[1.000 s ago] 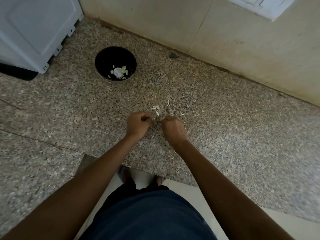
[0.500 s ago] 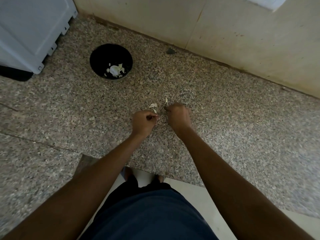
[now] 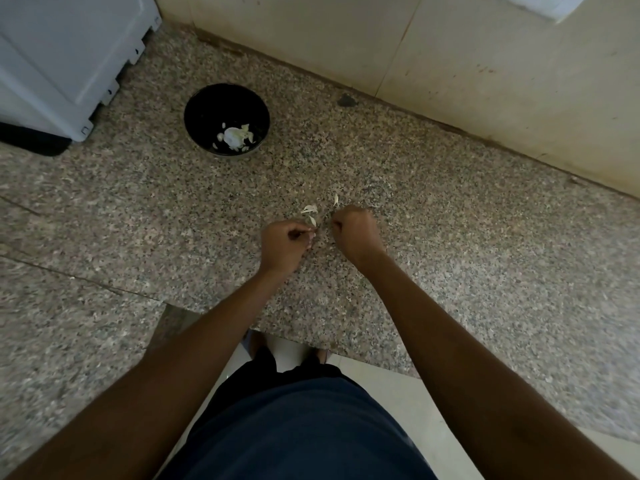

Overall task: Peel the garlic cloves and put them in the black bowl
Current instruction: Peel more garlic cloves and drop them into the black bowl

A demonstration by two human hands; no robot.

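A speckled granite counter (image 3: pixel 450 258) fills most of the view, its polished slab meeting a pale tiled wall (image 3: pixel 485 64) at the back, with a white appliance (image 3: pixel 62 57) at the far left corner. On that counter, well apart from the hands and toward the back left, sits the black bowl (image 3: pixel 194 116) — round, glossy, deep-walled — holding a small heap of pale garlic pieces (image 3: pixel 234 136). Nearer, the left hand (image 3: pixel 284 245) has its fingers curled, with thumb and fingertips pinching something small and pale at its front edge, probably the clove being peeled, though it is too small to be sure. The right hand (image 3: pixel 356 230) is curled into a loose fist just beside it; whether it holds a strip of skin I cannot tell. Just beyond the knuckles lie thin, papery flakes of garlic skin (image 3: pixel 309 209), curled and off-white against the stone. To peel well, the left should hold the clove firmly without crushing it while the right catches a loose edge of skin with a nail and draws it off along the clove's length — the dry husk tears easily, so short pulls likely work best.
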